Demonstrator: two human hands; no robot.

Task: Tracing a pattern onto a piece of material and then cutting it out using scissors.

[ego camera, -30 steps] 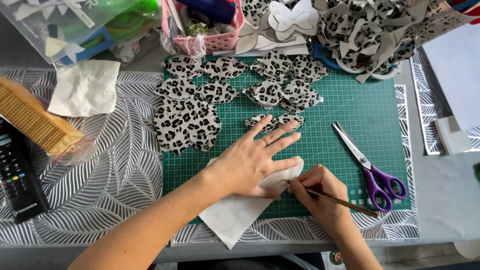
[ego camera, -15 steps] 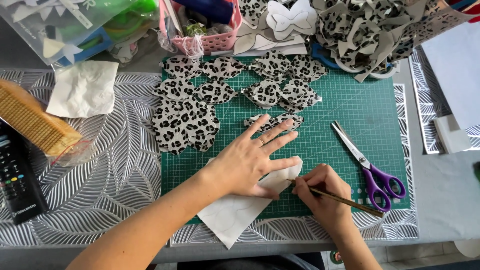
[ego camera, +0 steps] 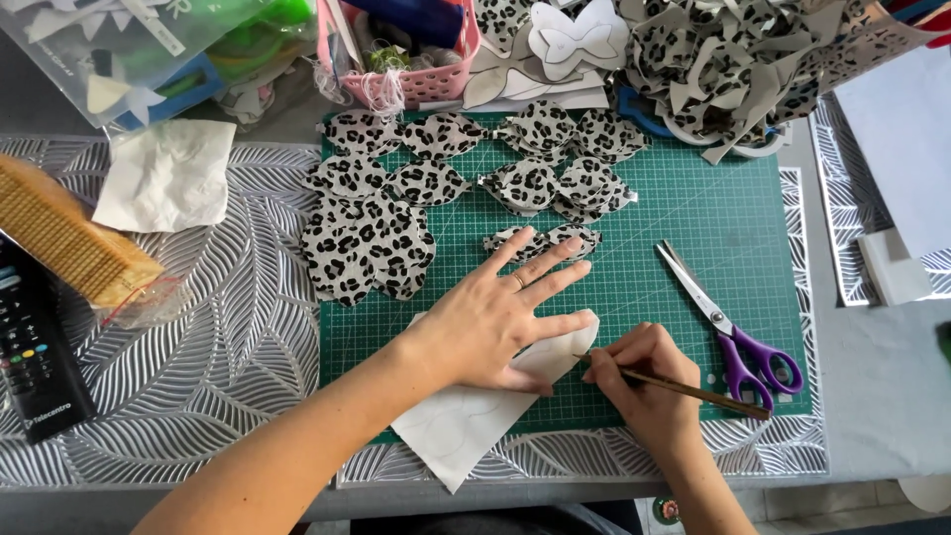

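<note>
White sheet (ego camera: 466,421) tracing is underway near the green mat's (ego camera: 693,228) bottom edge — left hand (ego camera: 490,317) pressing flat, fingers spread, right hand (ego camera: 644,381) pinching a pencil (ego camera: 693,393) — next it needs steady outlining.

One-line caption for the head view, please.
Left hand flat on white sheet, right hand tracing with pencil on green cutting mat.
</note>
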